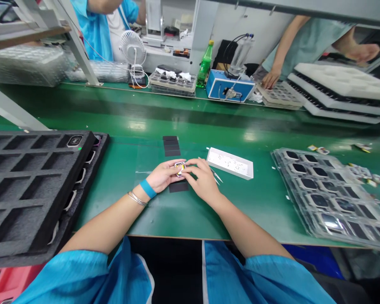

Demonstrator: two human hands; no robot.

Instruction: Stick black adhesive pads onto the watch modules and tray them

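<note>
My left hand (pixel 163 175), with a blue band and silver bangles at its wrist, is closed around the edges of a small watch case (pixel 179 169) with a white rim and yellow inside. Bent over it from the right, my right hand (pixel 203 179) has thumb and fingertips at the case's right edge. Whether a tiny part sits between those fingertips I cannot make out. Black rectangular strips (pixel 171 146) lie just beyond the hands, and another black strip (pixel 179 187) is partly under them. A pair of tweezers (pixel 216 175) rests beside my right hand.
A shallow white box (pixel 249 171) holds small dark pieces. Grey foam trays (pixel 12 198) are stacked at left, one watch unit (pixel 75 141) in the top one. Clear plastic trays (pixel 299 202) with dark screens stand at right. Across the bench are a fan (pixel 132 47), a green bottle (pixel 205 63) and two co-workers.
</note>
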